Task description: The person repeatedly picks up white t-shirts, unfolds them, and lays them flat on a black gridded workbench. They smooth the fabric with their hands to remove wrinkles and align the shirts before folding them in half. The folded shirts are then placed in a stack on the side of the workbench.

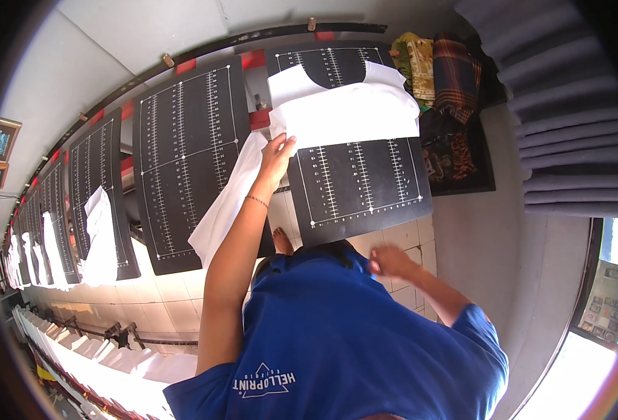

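A white T-shirt is pulled partway over a black board with white ruler-like lines; its neck opening lies toward the far end. My left hand pinches the garment at its near left corner. Beside that forearm a length of white cloth hangs at the board's left side; whether it is part of the same shirt I cannot tell. My right hand is curled closed by my right hip, away from the shirt, slightly blurred. Its palm is hidden.
More black marked boards stand in a row to the left, some with white cloth on them. A dark rail runs behind. Patterned cloths lie at the far right, near a grey curtain.
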`<state>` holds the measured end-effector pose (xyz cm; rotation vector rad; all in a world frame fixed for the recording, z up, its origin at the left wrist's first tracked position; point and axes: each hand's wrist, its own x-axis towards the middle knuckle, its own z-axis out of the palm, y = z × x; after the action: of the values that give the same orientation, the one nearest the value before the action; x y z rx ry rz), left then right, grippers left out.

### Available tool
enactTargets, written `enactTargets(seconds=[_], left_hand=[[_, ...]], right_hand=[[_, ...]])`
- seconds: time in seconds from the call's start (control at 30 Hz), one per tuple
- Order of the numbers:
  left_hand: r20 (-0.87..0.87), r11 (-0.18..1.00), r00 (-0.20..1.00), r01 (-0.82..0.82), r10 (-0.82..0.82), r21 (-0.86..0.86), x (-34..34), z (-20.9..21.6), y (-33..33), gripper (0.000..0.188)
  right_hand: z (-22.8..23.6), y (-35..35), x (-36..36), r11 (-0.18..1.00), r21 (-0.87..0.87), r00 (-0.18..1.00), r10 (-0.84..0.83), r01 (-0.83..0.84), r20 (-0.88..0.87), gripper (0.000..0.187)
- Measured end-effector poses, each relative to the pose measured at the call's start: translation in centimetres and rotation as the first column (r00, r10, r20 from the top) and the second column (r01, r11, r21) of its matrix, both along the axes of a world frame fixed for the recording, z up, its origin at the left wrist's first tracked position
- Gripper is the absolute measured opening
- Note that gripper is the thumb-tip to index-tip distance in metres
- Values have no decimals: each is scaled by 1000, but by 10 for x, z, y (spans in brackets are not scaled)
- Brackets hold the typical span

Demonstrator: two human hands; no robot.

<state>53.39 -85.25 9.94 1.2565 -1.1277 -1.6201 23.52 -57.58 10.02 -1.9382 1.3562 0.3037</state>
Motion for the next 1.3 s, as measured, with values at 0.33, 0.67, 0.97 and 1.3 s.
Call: enactTargets(seconds=[0.33,0.67,0.97,1.3], left_hand=[[249,991,966,100,-75,-91,3,-5,-5,30],[151,990,985,-58,78,-131,-6,15,-5,29],[75,791,903,327,-422,517,62,18,227,42],[-54,790,990,135,-128,598,15,-17,231,49]], right_hand=[[20,-140,-104,903,251,918,-382,347,105,22],[-49,-308,-208,141,126,-22,-575,982,818,16],[25,-16,-245,327,139,321,-945,935,63,46],[-106,-56,-208,167,905,-261,-923,391,283,77]])
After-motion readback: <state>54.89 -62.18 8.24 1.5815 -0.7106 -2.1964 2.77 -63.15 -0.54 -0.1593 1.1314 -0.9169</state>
